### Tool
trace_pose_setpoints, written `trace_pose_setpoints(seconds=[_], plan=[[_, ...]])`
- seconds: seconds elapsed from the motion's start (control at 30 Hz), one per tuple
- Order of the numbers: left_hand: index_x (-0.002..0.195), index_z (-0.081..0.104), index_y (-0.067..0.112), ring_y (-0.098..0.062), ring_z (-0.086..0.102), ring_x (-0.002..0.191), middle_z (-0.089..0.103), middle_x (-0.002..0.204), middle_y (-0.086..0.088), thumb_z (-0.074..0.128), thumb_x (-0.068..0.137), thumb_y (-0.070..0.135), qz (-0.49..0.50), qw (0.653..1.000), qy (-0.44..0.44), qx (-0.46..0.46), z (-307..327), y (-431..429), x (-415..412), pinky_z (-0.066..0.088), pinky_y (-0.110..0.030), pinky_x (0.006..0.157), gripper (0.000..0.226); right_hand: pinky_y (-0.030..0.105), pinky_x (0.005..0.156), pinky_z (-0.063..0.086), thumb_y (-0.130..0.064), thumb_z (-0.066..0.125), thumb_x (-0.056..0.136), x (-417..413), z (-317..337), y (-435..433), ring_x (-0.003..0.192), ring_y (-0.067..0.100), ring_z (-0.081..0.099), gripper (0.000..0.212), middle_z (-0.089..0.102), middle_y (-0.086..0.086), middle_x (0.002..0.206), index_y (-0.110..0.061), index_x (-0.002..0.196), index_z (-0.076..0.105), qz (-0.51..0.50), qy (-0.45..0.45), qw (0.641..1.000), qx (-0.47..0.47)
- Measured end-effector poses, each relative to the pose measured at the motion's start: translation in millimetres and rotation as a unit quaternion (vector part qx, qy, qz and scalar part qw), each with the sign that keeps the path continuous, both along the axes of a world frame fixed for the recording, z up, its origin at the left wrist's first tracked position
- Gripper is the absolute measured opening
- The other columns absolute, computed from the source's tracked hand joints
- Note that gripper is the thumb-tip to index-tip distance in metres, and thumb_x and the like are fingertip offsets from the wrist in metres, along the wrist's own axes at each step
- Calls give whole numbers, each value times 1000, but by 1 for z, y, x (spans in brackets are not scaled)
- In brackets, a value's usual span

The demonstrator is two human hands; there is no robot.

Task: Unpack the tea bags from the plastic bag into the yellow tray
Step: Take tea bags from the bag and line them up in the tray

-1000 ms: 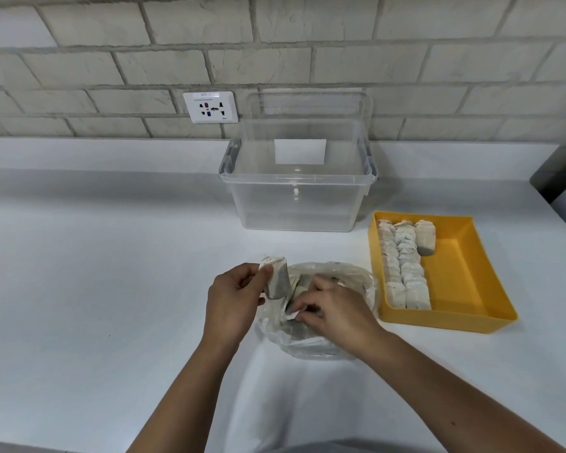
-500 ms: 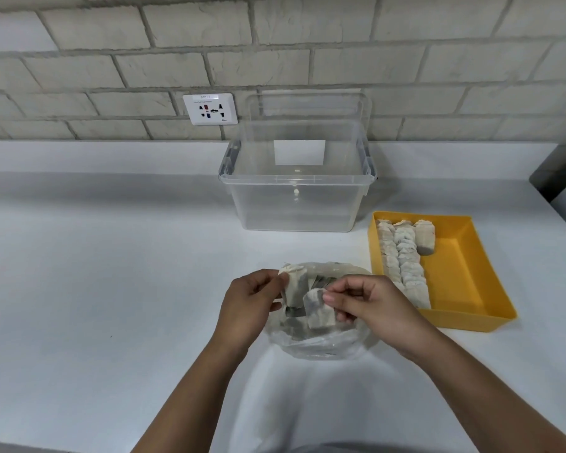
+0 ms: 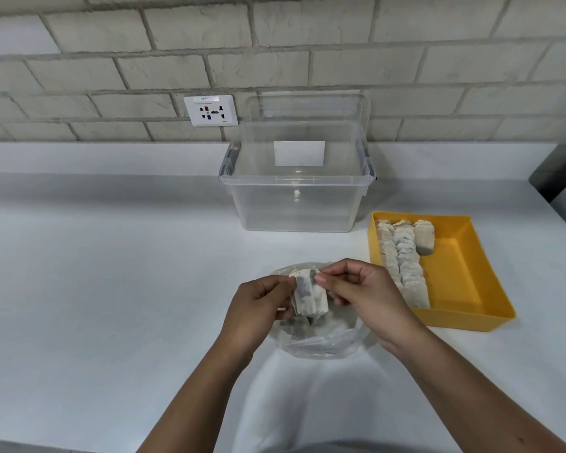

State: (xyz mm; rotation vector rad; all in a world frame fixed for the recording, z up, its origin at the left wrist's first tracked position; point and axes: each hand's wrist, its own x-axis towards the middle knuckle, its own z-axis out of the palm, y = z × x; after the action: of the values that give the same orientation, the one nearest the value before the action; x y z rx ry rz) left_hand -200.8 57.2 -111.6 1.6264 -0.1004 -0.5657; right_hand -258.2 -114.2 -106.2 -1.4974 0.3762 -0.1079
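Both hands, left (image 3: 258,308) and right (image 3: 363,292), pinch tea bags (image 3: 309,297) above the bag (image 3: 321,346); next, likely carry them right into the tray (image 3: 471,256).

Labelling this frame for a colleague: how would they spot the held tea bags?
On the white counter, in front of the clear box, lies a plastic bag. Above it the left hand and right hand pinch tea bags, the only ones outside bag and yellow tray.

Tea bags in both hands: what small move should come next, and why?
Probably carry the tea bags right to the tray: the left hand and right hand pinch them above the bag, and the tray has bare floor beside its rows.
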Motion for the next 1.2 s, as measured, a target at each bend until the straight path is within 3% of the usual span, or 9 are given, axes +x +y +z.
trace_pose_setpoints(seconds=[0.07, 0.17, 0.3, 0.43, 0.53, 0.67, 0.9, 1.07, 1.2], plan=[[90, 78, 7, -30, 71, 83, 73, 95, -23, 60, 98, 18, 0, 1000, 1, 4, 0, 0, 0, 61, -35, 82, 23, 20, 58, 45, -9, 74, 81, -1, 5, -2, 55, 11, 53, 8, 66, 2, 69, -3, 87, 72, 35, 15, 997, 61], [87, 79, 9, -17, 68, 73, 73, 79, -9, 61, 98, 15, 12, 1000, 7, 4, 1, 2, 1, 61, -27, 71, 22, 16, 62, 47, -9, 77, 78, -2, 11, -9, 60, 7, 58, 12, 71, 1, 73, -2, 86, 74, 59, 9, 998, -17], [86, 78, 12, -9, 67, 66, 71, 69, 5, 61, 97, 14, 25, 1000, 8, 7, 3, 3, 3, 56, -21, 64, 21, 25, 71, 50, -20, 82, 74, -4, 15, -13, 68, 18, 60, 10, 74, -1, 78, -14, 80, 76, 90, 12, 982, -167], [79, 76, 13, -12, 62, 66, 67, 68, 4, 61, 97, 17, 11, 1000, -1, 12, 4, 1, 2, 54, -20, 65, 24, 23, 77, 55, -12, 81, 73, -6, 24, -10, 79, 15, 68, 12, 75, 9, 84, -7, 83, 77, 189, 12, 980, -59], [88, 79, 10, -15, 68, 74, 74, 83, -13, 61, 97, 15, 11, 1000, 7, 4, 4, -1, 1, 57, -22, 68, 21, 17, 63, 48, -13, 81, 75, 3, 15, -8, 66, 7, 62, 12, 73, 3, 76, -6, 84, 76, 94, 14, 993, -75], [87, 80, 12, -17, 73, 76, 78, 87, -11, 57, 98, 10, 6, 1000, 18, -7, 5, -2, -1, 59, -23, 70, 25, 18, 56, 44, -13, 80, 77, 10, 1, -3, 54, 8, 53, 14, 68, 0, 66, -3, 84, 74, 21, 23, 998, -51], [91, 79, 6, -21, 75, 80, 78, 88, -13, 59, 99, 20, 20, 998, 46, -29, 4, -2, 0, 61, -28, 75, 25, 19, 57, 47, -12, 78, 79, 14, -8, 5, 56, 6, 57, 8, 68, 4, 70, -6, 82, 73, -4, 9, 999, -51], [92, 80, 16, -21, 75, 85, 79, 87, -3, 70, 92, 18, 19, 1000, -17, 11, 0, 2, 3, 60, -28, 77, 10, 21, 58, 49, -12, 75, 82, 18, -12, 8, 59, 12, 57, 8, 69, 5, 72, -5, 85, 72, -9, -3, 999, -41], [87, 79, 22, -19, 74, 81, 78, 80, 1, 69, 91, 16, 103, 992, -50, 55, -7, 13, 18, 60, -32, 75, 12, 16, 57, 46, -11, 73, 85, 21, -27, 10, 57, 2, 56, 3, 67, -5, 73, -13, 87, 72, -1, -1, 990, -139]])
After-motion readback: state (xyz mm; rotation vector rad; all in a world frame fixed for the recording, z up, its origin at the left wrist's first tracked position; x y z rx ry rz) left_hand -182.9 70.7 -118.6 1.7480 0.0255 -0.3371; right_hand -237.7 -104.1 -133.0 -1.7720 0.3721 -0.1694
